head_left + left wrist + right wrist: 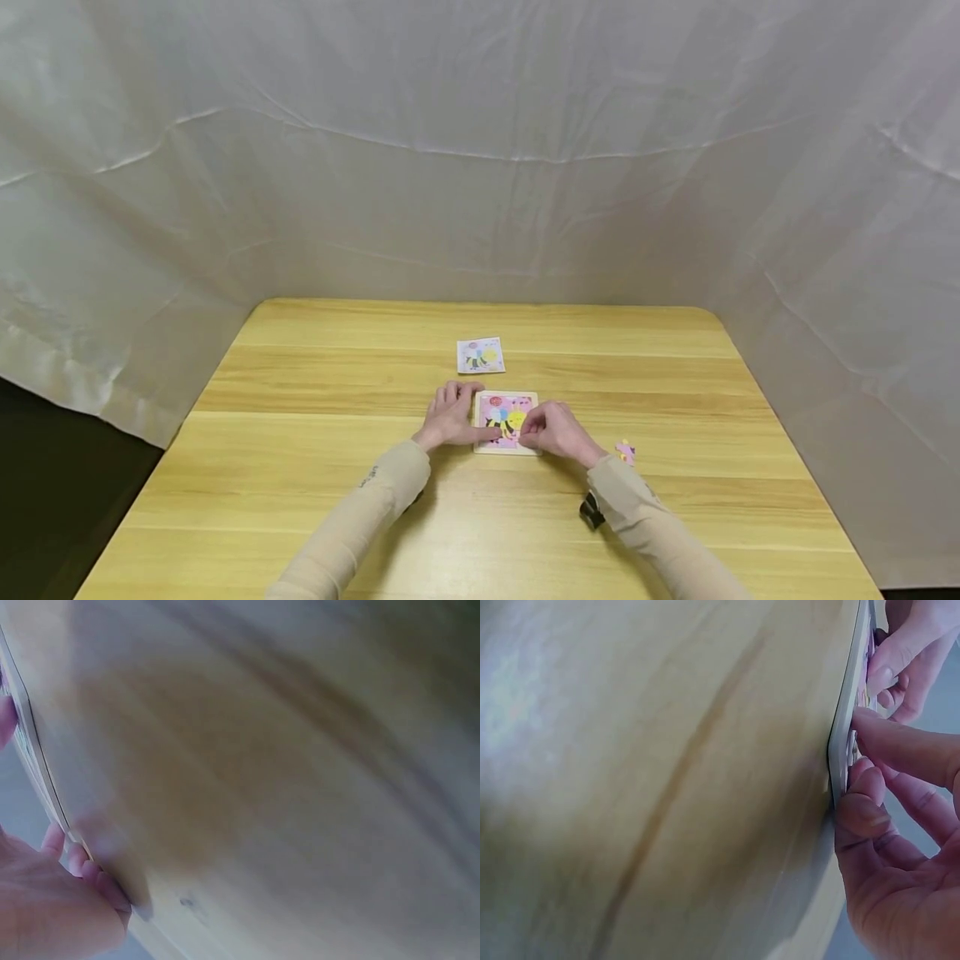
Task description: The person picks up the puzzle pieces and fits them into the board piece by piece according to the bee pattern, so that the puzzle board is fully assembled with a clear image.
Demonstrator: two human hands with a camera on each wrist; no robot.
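The pale wooden table with its long grain lines (315,467) carries everything under your fingers, so let it take the pressure. On it, between your hands, lies the small square wooden puzzle board with the pink bee picture (504,410). Your left hand (448,417) lies flat at its left edge, fingers straight and its thumb laid across the near corner — keep it there as a brace. Your right hand (553,430) has its fingers curled down onto the right side of the picture, the tips pressing a piece; whether they pinch it I cannot tell. Press evenly, not hard. Beyond your fingertips sits a small printed reference card (480,355); outside your right wrist, one loose pink puzzle piece (626,452).
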